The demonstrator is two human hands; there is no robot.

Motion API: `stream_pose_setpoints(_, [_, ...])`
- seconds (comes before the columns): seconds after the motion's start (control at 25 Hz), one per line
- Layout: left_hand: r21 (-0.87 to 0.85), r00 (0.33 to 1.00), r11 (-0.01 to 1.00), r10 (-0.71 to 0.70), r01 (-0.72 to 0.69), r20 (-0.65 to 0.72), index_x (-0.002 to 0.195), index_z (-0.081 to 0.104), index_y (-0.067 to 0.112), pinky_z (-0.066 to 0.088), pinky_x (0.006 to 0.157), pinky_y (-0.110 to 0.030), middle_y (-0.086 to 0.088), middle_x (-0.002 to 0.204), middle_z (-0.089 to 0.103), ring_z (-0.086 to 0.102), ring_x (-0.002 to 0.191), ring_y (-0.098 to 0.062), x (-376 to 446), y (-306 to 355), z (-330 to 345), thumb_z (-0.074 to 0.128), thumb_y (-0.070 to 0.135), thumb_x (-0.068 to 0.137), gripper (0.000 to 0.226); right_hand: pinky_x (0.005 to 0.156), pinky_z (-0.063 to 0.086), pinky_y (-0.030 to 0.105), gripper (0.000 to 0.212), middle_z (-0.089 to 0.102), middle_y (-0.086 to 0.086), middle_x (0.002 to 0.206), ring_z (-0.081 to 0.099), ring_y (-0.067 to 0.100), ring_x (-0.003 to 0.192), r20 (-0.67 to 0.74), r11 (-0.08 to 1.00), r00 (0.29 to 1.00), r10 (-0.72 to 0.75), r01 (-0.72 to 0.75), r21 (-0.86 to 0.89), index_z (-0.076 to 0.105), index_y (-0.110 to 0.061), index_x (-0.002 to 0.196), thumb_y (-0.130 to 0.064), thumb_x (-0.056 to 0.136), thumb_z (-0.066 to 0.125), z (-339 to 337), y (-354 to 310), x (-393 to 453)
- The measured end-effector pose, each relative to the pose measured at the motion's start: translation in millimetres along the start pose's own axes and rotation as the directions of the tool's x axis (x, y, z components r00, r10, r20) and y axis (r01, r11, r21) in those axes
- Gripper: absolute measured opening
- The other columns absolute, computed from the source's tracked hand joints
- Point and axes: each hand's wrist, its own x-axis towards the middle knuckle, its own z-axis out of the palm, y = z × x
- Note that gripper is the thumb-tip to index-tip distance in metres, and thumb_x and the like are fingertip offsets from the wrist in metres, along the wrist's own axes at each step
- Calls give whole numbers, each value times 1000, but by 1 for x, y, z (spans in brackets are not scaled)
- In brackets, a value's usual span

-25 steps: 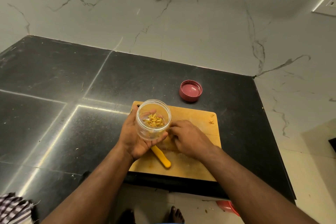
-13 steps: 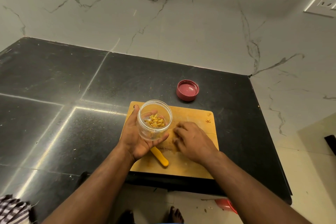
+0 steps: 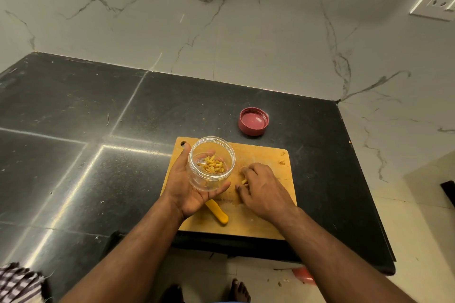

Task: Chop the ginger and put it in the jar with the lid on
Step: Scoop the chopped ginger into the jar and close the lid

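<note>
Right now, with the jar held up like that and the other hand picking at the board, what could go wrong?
The left hand cradles the open jar tilted, so the chopped ginger might spill. The right hand pinches up loose pieces and could drop some on the way. The knife lies on the cutting board under the left hand, its blade hidden; a careless reach could meet it. The lid is still off.

Ahead of my right hand (image 3: 264, 190): bare cutting board (image 3: 261, 155) to its far edge, two ginger scraps (image 3: 282, 158) at the far right corner, and the red lid (image 3: 253, 121) on the black counter (image 3: 98, 130) just beyond. To my left: the open-mouthed jar (image 3: 211, 163) cupped in my left hand (image 3: 190, 187) blocks that side, with the yellow knife handle (image 3: 218, 214) lying beneath it on the board. Open counter runs wide on the left, narrow on the right, and the marble wall (image 3: 246, 39) closes the back.
</note>
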Motion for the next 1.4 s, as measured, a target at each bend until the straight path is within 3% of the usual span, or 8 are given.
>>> stream_pose_setpoints(0.08, [-3,1000,1000,2,-2,-4,140,55,19,56,83,-55,-17,134,63,61,120,-42,0,0,-1,44,74,89,76,101,44,27,46,50,-4,136,43,10,122,-55,1000,998,-19,20,8,50,-23,138,-45,98,50,-2,0,-1])
stream_pose_setpoints(0.28, [3,1000,1000,-5,5,1,139,57,19,56,83,-55,-17,135,62,61,120,-42,0,-2,-1,43,74,89,75,110,39,32,45,46,-5,142,40,13,130,-16,996,996,-86,86,5,50,-24,139,-43,98,50,-1,-1,-10])
stream_pose_setpoints(0.44, [10,1000,1000,-8,8,-2,139,56,19,55,84,-56,-17,133,63,61,120,-42,0,-3,2,44,73,90,74,96,48,30,32,56,-5,124,46,11,113,-60,990,988,-143,142,-25,61,-22,127,-33,101,47,-1,2,-18])
stream_pose_setpoints(0.6, [7,1000,1000,-7,7,-3,137,58,19,55,85,-55,-17,132,64,62,119,-41,0,-3,2,43,73,90,73,106,41,34,46,42,-3,146,40,18,129,-19,998,999,-25,24,-65,42,-27,144,-40,101,46,-8,0,-19])
stream_pose_setpoints(0.68, [11,1000,1000,-9,9,-4,136,59,19,55,86,-55,-17,131,64,62,119,-41,0,-3,2,42,73,90,73,107,39,36,47,37,0,148,37,20,130,26,992,999,-28,31,-124,36,-30,146,-40,101,44,-7,-3,-22])
stream_pose_setpoints(0.92, [21,1000,1000,-13,13,5,137,58,19,56,83,-54,-17,133,63,62,120,-41,0,-5,3,42,74,89,74,99,42,27,27,50,-2,129,39,14,119,-18,990,994,-112,110,-86,58,-25,126,-24,101,48,-2,-8,-26])
stream_pose_setpoints(1.4, [85,995,995,-53,46,88,135,61,19,57,82,-51,-15,135,62,57,125,-40,-7,-3,4,43,71,85,74,95,47,27,23,55,0,121,45,15,113,-44,977,985,-165,157,-147,62,-21,121,-21,100,51,1,-11,-30])
